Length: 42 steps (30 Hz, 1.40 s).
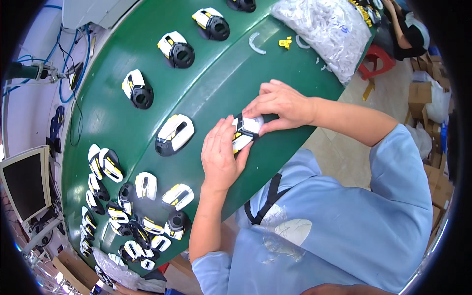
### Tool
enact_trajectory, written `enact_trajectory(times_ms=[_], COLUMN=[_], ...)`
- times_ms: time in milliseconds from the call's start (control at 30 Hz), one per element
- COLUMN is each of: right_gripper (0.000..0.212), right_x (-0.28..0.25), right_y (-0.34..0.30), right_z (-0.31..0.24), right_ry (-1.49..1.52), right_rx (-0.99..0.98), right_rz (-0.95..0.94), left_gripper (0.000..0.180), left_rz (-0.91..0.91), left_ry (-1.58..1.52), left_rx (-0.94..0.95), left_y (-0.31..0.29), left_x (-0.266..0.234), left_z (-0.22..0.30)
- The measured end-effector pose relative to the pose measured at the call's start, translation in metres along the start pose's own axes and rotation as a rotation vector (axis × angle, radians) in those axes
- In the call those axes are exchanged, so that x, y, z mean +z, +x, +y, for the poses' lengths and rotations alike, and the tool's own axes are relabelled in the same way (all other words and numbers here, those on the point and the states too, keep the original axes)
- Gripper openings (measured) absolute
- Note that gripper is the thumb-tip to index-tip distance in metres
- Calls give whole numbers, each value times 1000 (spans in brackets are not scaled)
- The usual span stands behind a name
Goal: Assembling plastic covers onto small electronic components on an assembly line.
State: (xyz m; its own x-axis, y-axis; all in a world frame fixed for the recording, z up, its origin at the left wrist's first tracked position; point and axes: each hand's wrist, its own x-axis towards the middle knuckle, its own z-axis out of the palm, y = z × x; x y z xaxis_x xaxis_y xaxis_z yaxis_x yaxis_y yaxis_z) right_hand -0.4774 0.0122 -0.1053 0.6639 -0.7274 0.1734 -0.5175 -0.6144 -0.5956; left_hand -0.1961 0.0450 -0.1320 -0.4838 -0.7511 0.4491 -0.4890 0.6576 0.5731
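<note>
Both hands are on a white, black and yellow plastic housing point(244, 132) over the near side of the green table. My left hand point(219, 153) is closed around its left side, with the fingers over the top and the thumb at the near edge. At the far right end my right hand point(284, 105) grips it with bent fingers and thumb, partly hiding a pale, translucent part there. A similar housing point(175, 134) lies to the left of my left hand. Beyond my hands are a curved translucent strip point(256, 44) and a few small yellow pieces point(285, 43).
More housings point(138, 89) stand spaced along the green table point(216, 86), and several others cluster at lower left point(118, 214). A large clear bag of translucent strips point(327, 34) lies at far right. A monitor point(27, 179) stands left; another person point(410, 29) sits at upper right.
</note>
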Motion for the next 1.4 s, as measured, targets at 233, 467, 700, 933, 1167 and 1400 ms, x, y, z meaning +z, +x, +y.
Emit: enact_trajectory(times_ms=[233, 467, 700, 933, 1167, 1400], right_gripper=[53, 54, 45, 48, 48, 50], right_x=[6, -34, -19, -21, -16, -8], right_y=[-8, 28, 44, 17, 18, 21], right_z=[5, -45, -57, -11, -3, 7], right_ry=[-32, 1452, 1260, 128, -7, -77], right_rx=[19, -82, -111, -21, -29, -119], right_rz=[49, 536, 648, -67, -121, -145], left_gripper=[61, 58, 58, 68, 71, 65], left_rz=[-76, -60, -64, -54, -19, 27], left_ry=[70, 155, 133, 113, 34, 5], left_rx=[-139, -163, -183, -199, -90, -115], left_y=[23, 23, 23, 19, 19, 22], left_x=[10, 12, 16, 11, 17, 11], left_z=[17, 16, 15, 14, 7, 9])
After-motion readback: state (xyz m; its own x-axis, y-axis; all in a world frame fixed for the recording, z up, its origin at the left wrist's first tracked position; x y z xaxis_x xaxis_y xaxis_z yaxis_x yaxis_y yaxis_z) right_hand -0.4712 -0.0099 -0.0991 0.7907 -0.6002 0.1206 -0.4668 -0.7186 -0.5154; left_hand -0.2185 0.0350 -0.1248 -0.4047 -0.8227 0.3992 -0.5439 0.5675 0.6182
